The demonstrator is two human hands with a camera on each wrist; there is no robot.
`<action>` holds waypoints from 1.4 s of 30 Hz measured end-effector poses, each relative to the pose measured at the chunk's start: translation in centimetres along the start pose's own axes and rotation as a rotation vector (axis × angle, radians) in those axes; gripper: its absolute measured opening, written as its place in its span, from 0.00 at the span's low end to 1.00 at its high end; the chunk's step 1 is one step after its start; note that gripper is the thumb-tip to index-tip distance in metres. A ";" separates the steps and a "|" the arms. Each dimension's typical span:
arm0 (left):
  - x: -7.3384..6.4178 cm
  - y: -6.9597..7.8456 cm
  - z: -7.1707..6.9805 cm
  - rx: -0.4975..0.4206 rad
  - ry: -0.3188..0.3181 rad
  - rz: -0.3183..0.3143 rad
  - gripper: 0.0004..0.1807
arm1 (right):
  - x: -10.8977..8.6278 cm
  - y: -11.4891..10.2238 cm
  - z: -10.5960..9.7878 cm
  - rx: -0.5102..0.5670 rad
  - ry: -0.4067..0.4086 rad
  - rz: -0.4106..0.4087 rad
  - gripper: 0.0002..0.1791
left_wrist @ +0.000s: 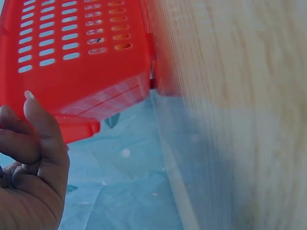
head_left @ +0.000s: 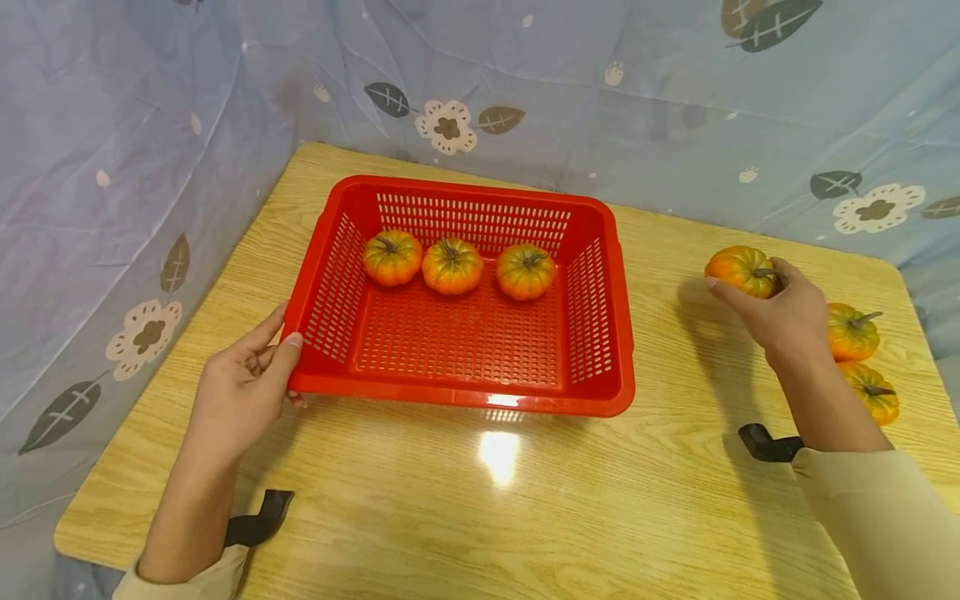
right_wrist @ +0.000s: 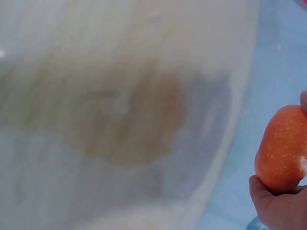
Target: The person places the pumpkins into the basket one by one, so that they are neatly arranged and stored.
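Observation:
A red plastic basket (head_left: 480, 398) with slotted walls stands on the wooden table. Inside, along its back wall, sit three small orange-and-green pumpkins (head_left: 452, 268). My left hand (head_left: 243, 383) grips the basket's left rim near the front corner, thumb on top; in the left wrist view its fingers lie by the red wall (left_wrist: 76, 81). To the right of the basket, my right hand (head_left: 798, 312) holds another pumpkin (head_left: 738, 271) above the table, its shadow falling below. The right wrist view shows that pumpkin's orange underside (right_wrist: 283, 148) between thumb and fingers.
Two more pumpkins, one farther back (head_left: 852, 332) and one nearer (head_left: 872, 392), lie at the table's right side, partly behind my right forearm. A blue flowered cloth (head_left: 562, 92) hangs along the back and left edges of the table (head_left: 420, 508).

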State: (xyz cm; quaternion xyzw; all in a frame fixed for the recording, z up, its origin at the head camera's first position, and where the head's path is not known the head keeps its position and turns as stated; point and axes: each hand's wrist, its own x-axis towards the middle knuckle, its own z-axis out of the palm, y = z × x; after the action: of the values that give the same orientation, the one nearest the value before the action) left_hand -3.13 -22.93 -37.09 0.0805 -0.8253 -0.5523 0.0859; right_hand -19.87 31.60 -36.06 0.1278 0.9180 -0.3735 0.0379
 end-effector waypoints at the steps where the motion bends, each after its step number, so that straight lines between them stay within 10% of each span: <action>1: 0.0 0.0 0.0 0.001 -0.001 0.000 0.27 | -0.1 -0.5 0.2 0.006 0.000 -0.015 0.62; 19: 0.2 -0.2 0.0 0.013 -0.019 -0.016 0.28 | -3.4 -13.4 2.2 0.088 -0.007 -0.330 0.47; 42: 0.1 -0.4 -0.2 0.017 0.001 -0.030 0.27 | -6.9 -24.3 12.2 -0.084 -0.384 -0.737 0.55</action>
State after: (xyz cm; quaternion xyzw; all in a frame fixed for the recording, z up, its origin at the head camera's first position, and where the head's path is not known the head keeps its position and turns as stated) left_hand -3.19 -23.27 -37.41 0.0937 -0.8287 -0.5464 0.0772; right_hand -19.89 4.97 -27.30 -0.2828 0.8930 -0.3415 0.0776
